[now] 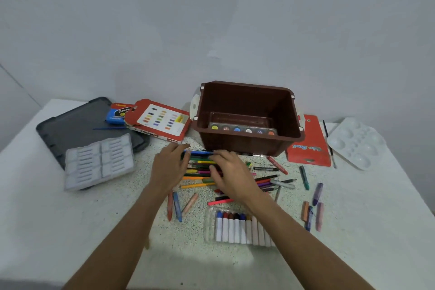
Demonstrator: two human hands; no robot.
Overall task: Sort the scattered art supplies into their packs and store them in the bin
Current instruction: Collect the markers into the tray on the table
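A brown bin (247,141) stands at the table's far middle with a watercolour palette strip (242,129) inside. Just in front of it lies a row of coloured markers (200,167). My left hand (169,169) and my right hand (231,172) both rest on that row, fingertips touching a blue marker (200,152) at its far edge; whether either hand grips it is unclear. A clear pack of white-bodied crayons (240,228) lies near me. Loose crayons (176,205) and pens (277,181) are scattered around.
At the left lie a dark grey lid (77,125), a grey moulded tray (98,162), a red pastel box (160,122) and a blue pack (117,113). A red pack (308,148), a thin brush (329,146) and a white paint palette (357,143) sit right of the bin.
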